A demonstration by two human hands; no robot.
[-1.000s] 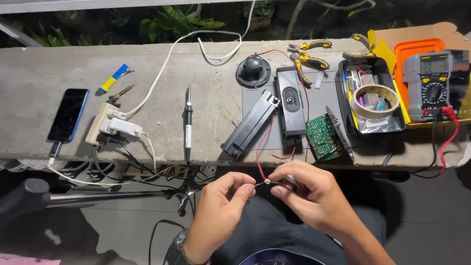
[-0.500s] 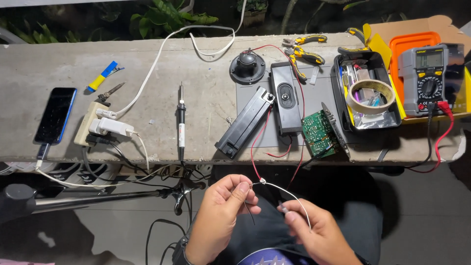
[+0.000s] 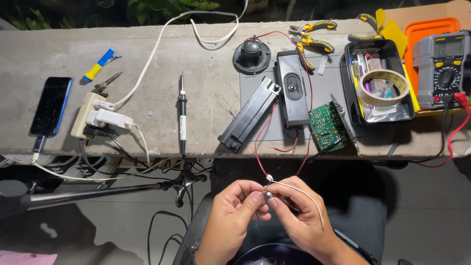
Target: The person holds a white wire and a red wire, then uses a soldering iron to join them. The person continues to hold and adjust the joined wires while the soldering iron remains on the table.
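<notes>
The black tray (image 3: 349,93) held a tape roll (image 3: 383,87) and small parts. Below the bench edge, your left hand (image 3: 234,216) and right hand (image 3: 300,218) pinched a thin white wire (image 3: 299,190) joined to a red lead (image 3: 260,147).

One second ago the two hands were higher, just under the bench edge, and the right hand (image 3: 301,221) lay over the wire joint. Half a second ago they had come lower and apart, and a pale wire made a wide arc from the joint to the right hand. Now the hands are together again: the left hand (image 3: 235,216) pinches next to the right fingertips, and the pale wire (image 3: 306,198) curves over the right hand. The red wire (image 3: 260,142) now hangs longer down from the bench.
</notes>
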